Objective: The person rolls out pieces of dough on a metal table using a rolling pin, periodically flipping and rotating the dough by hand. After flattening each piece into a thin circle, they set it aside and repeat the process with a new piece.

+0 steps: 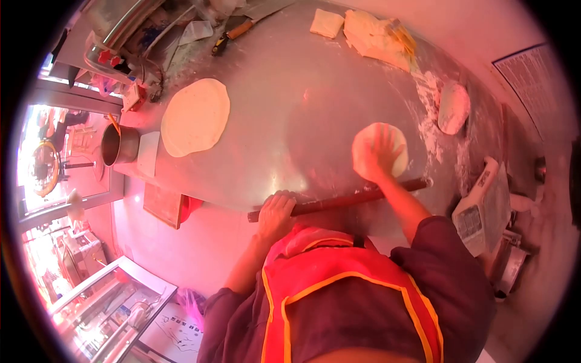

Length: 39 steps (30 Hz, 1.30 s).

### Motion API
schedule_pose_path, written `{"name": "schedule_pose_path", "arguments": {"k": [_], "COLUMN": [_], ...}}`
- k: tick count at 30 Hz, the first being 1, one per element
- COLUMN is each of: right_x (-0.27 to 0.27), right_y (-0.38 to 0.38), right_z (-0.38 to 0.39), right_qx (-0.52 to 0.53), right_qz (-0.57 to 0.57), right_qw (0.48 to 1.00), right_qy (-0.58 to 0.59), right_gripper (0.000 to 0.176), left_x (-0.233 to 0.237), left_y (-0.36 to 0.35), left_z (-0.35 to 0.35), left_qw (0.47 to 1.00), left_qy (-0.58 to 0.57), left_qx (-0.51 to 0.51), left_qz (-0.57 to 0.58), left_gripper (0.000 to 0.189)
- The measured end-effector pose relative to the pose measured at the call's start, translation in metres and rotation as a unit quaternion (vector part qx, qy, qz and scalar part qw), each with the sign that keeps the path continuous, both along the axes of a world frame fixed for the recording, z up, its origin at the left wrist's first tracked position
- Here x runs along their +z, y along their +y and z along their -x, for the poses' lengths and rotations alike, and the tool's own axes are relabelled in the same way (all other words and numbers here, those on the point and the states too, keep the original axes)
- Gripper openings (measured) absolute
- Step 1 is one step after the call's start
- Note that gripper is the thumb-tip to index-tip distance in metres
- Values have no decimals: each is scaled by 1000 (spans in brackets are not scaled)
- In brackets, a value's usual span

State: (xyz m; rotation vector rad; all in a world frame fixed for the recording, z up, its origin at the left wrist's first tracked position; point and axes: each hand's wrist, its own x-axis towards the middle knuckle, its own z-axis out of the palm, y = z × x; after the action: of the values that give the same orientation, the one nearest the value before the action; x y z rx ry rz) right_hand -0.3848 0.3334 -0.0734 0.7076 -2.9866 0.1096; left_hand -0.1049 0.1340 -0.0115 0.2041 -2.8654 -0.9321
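Note:
With its fingers spread flat, my right hand [376,154] presses on a small round of dough [398,148] on the metal worktop. A long dark rolling pin [339,202] lies along the near edge, passing below my right wrist. Near the pin's left end, my left hand [277,212] is curled over it. Farther left lies a large, thin, rolled-out dough sheet [196,117], apart from both hands.
A floured dough piece [454,109] and a white scale [478,212] are at the right. Folded yellowish dough [378,39] and a small square piece [327,23] lie at the back. A metal pot [120,145] stands left; a wooden-handled tool [233,35] lies at the back left.

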Motion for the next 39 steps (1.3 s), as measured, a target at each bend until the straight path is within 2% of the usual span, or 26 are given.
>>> {"name": "schedule_pose_path", "arguments": {"k": [2, 3, 5, 8, 10, 11, 12, 15, 16, 18, 20, 22, 25, 28, 30, 32, 34, 36, 39], "right_x": [3, -12, -9, 41, 71, 65, 55, 43, 32, 30, 25, 21, 14, 19, 23, 16, 28, 28, 36], "right_y": [-28, -40, -56, -25, 23, 53, 79, 114, 114, 87, 71, 48, 19, -1, 7, 35, 62, 94, 106], "right_z": [-37, -47, -68, -69, -72, -73, -75, -87, -79, -44, 4, 59, 134, 166, 142, 91, 19, -43, -46], "right_qx": [30, 8, 32, 159, 123, 103, 82, 80, 64, 29, 38, 23, 13, 3, 29, 37, 63, 104, 116], "right_qz": [38, 51, 131, 294, 220, 135, 49, 66, 72, 84, 96, 7, 38, 60, 87, 112, 100, 121, 108], "right_qw": [999, 998, 983, 929, 958, 979, 992, 995, 995, 996, 995, 999, 995, 993, 993, 993, 992, 987, 983], "right_qy": [-23, -33, -125, -156, -136, -112, -86, -8, -3, 8, 17, 36, 88, 98, 78, -19, -34, -35, -90], "right_gripper": [82, 71, 68, 64, 63, 62, 61, 57, 55, 53, 53, 51, 52, 53, 54, 57, 58, 54, 52], "left_x": [1, 1, 3, 7, 18, 20, 14, -9, -16, -14, -23, -24, -21, -21, -23, -31, -32, -36, -45], "left_y": [5, 6, 4, -12, -24, -30, -37, -28, -28, -36, -56, -79, -113, -122, -118, -101, -80, -56, -62], "left_z": [1, 2, 7, 23, 38, 45, 47, 65, 74, 106, 152, 207, 287, 313, 301, 244, 174, 108, 84], "left_qw": [1000, 1000, 1000, 1000, 998, 997, 996, 982, 982, 982, 970, 959, 949, 941, 945, 953, 966, 981, 974], "left_qy": [-9, -8, -5, 5, -1, -3, -35, -2, -19, -53, -35, -11, 50, 108, 108, 84, 29, 30, 112], "left_qx": [-1, -6, -11, -1, 13, 20, 23, 107, 114, 126, 119, 119, 129, 130, 124, 117, 84, 97, 41], "left_qz": [-1, 0, 5, 29, 61, 77, 81, 157, 147, 129, 208, 257, 282, 293, 285, 267, 242, 164, 192], "left_gripper": [35, 35, 36, 37, 39, 41, 52, 62, 61, 59, 62, 63, 62, 61, 62, 64, 65, 66, 65]}}
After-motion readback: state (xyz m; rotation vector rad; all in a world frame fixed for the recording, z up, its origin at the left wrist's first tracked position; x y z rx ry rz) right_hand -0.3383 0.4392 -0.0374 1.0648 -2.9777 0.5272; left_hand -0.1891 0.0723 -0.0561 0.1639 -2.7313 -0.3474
